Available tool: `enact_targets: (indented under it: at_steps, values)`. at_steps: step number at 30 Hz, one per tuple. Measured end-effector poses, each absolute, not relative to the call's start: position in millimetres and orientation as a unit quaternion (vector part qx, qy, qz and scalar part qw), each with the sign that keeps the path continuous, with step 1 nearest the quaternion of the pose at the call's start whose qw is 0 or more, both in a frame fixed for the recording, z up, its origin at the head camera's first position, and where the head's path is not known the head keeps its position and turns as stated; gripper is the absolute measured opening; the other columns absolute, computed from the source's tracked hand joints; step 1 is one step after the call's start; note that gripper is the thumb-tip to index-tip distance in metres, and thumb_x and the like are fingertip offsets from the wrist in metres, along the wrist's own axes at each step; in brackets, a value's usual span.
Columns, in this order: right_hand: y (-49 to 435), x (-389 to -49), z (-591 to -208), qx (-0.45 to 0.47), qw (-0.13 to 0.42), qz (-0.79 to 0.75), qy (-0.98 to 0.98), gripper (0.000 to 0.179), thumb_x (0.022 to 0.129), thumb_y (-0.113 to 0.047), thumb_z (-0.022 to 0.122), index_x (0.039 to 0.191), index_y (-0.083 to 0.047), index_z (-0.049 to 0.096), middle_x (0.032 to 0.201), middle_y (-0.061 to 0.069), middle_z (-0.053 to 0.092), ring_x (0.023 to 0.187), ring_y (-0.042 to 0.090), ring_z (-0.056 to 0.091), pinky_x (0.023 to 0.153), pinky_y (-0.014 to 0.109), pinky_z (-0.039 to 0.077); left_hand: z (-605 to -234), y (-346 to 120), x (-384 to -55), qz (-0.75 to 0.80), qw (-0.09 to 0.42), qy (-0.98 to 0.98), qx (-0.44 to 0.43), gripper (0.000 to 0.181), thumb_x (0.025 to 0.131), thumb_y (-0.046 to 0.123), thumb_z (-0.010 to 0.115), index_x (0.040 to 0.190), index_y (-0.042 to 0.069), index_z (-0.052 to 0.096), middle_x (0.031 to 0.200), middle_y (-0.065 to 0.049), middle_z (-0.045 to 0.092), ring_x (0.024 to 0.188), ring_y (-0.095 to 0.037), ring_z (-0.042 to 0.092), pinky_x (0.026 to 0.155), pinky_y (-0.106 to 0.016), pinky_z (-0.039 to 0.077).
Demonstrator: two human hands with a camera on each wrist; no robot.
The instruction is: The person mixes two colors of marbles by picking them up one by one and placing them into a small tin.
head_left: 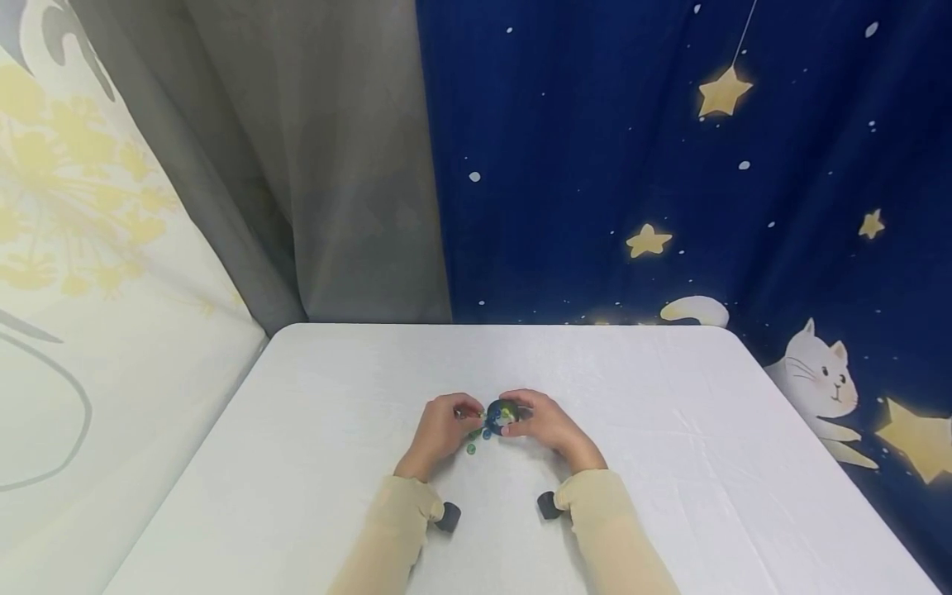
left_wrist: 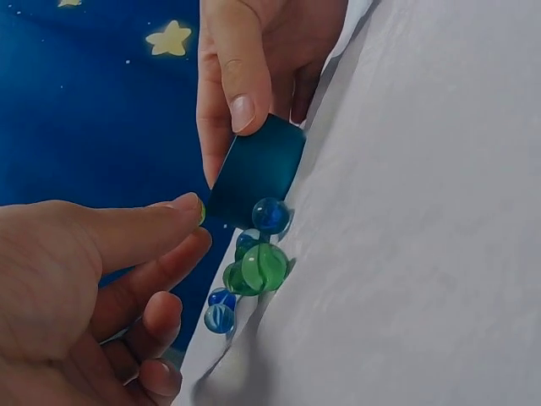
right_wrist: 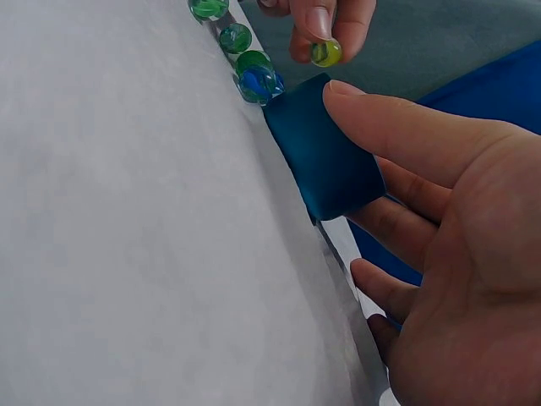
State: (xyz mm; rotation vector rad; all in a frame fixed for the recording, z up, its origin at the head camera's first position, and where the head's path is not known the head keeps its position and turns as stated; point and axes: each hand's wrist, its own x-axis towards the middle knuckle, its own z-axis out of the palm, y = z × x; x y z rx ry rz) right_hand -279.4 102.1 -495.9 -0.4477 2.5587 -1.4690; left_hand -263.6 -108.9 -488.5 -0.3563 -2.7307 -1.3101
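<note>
Wht table (head_left: pixel 632 372); behind: gry curtain (head_left: pixel 357 165) next to blue curtain (head_left: pixel 550 223) w/ yel. stars (head_left: pixel 724 92) & wht cat (head_left: pixel 821 376).

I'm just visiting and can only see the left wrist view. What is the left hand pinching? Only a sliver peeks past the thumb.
Observer: A yellow-green marble, plain in the right wrist view.
Operator: And the blue-green cylinder? I see just its side.
Observer: In the head view its round end shows, with some yellow-green inside a dark rim.
Operator: What is the person wearing on their arms?
Observer: Cream sleeves, seen in the head view.
</note>
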Motion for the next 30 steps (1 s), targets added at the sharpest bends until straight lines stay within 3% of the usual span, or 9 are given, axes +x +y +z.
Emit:
enact_targets:
  at_steps: [13, 30]
  values:
    - [102.2, -279.5, -495.3, -0.147, 0.086, -0.495, 0.852, 0.054, 0.077, -0.017, 0.081, 0.128, -0.014, 0.062, 0.133, 0.006, 0.057, 0.131, 0.035, 0.043, 0.105, 0.058, 0.028, -491.9, -100.4, -262.3, -0.432, 0.041, -0.894, -0.111, 0.012, 0.083, 0.015, 0.077, 0.091, 0.019, 0.069, 0.081, 0.012, 0.067, 0.075, -0.008, 0.058, 0.071, -0.031, 0.046]
    - [105.3, -273.9, -494.3, -0.157, 0.088, -0.494, 0.850, 0.055, 0.077, -0.015, 0.082, 0.128, -0.013, 0.062, 0.133, 0.007, 0.057, 0.130, 0.036, 0.044, 0.105, 0.058, 0.029, -491.8, -96.7, -252.9, -0.426, 0.052, -0.895, -0.124, 0.013, 0.082, 0.013, 0.077, 0.093, 0.016, 0.071, 0.080, 0.010, 0.066, 0.068, -0.009, 0.054, 0.065, -0.029, 0.045]
